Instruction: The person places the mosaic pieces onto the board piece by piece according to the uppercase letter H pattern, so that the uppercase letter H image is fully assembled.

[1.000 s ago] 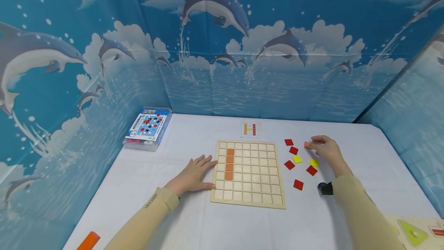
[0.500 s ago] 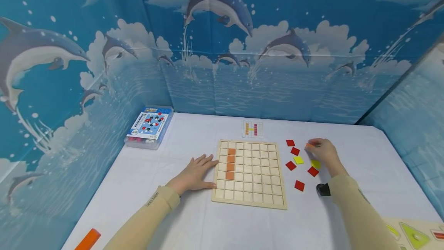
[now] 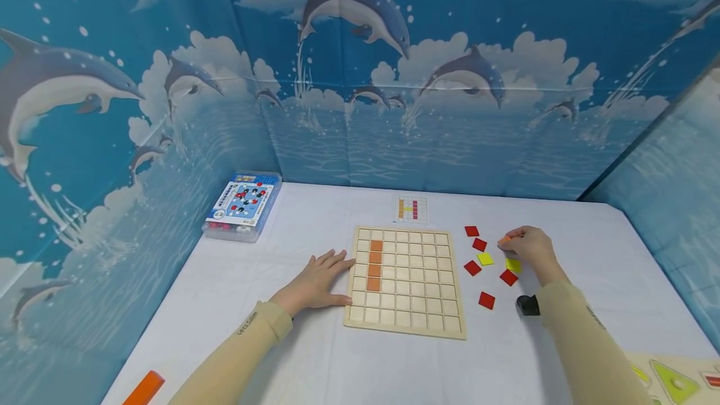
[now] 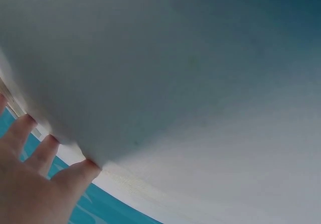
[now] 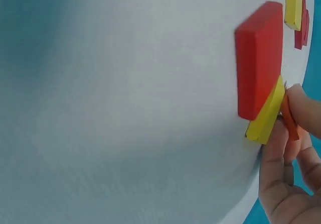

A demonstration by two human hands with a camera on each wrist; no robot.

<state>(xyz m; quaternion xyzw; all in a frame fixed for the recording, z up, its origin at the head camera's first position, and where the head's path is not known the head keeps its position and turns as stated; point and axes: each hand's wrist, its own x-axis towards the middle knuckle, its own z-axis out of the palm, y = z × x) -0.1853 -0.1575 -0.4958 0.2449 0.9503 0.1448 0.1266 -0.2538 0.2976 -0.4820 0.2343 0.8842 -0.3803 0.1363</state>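
A wooden grid board (image 3: 406,283) lies mid-table, with a column of orange tiles (image 3: 374,257) in its left part. My left hand (image 3: 315,283) rests at the board's left edge, fingers spread, thumb and fingertips touching the frame. In the left wrist view the fingers (image 4: 45,151) reach the table at lower left. To the right of the board, my right hand (image 3: 531,249) pinches an orange square tile (image 5: 288,114) between thumb and fingers. Just beside it lie a yellow tile (image 5: 266,116) and a red tile (image 5: 261,58).
Several red tiles (image 3: 472,267) and another yellow tile (image 3: 485,259) are scattered right of the board. Behind it lies a pattern card (image 3: 410,210). A boxed kit (image 3: 242,207) stands back left, an orange stick (image 3: 143,388) front left, a shape board (image 3: 675,377) front right.
My right hand has shifted slightly, with the orange tile now mostly covered by the fingers. The left hand stays at the board's edge, and the tiles on the board have not moved.
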